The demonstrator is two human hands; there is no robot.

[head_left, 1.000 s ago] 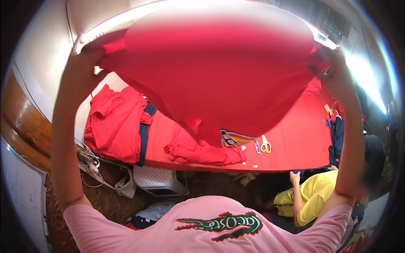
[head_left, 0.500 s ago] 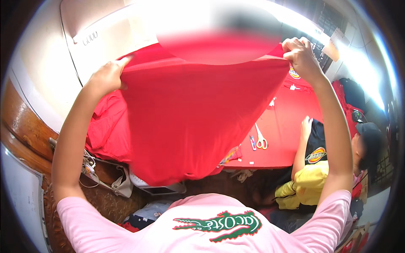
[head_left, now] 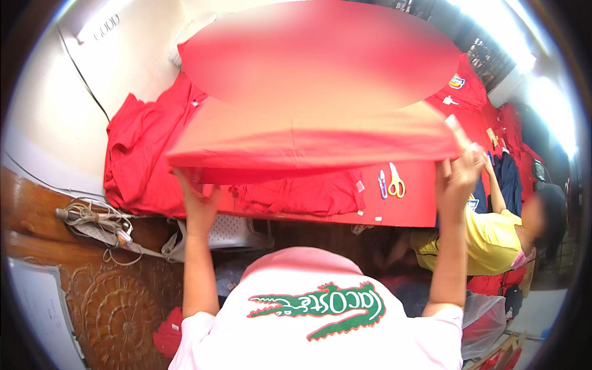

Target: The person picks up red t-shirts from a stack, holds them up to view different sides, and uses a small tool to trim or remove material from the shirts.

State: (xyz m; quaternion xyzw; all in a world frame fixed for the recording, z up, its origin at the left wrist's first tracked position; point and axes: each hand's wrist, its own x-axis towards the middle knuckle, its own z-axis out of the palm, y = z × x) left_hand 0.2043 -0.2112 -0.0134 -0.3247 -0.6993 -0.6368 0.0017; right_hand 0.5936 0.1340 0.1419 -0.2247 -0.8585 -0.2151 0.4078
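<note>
I hold a red garment [head_left: 308,145] stretched out flat above a red table [head_left: 407,206]. My left hand [head_left: 196,196] grips its near left corner from below. My right hand [head_left: 459,169] pinches its near right corner. The cloth hangs level between the two hands and hides much of the tabletop behind it. Under its front edge lies another crumpled red garment [head_left: 302,194] on the table.
A heap of red clothes [head_left: 139,157] lies at the table's left end. Yellow-handled scissors [head_left: 396,182] and a small blue tool [head_left: 382,184] lie at the right. A person in a yellow shirt [head_left: 487,240] sits low at the right. Cables [head_left: 92,219] hang at the left wall.
The garment hung down from my raised hands before. Now both hands have come down and the cloth is spread level over the table.
</note>
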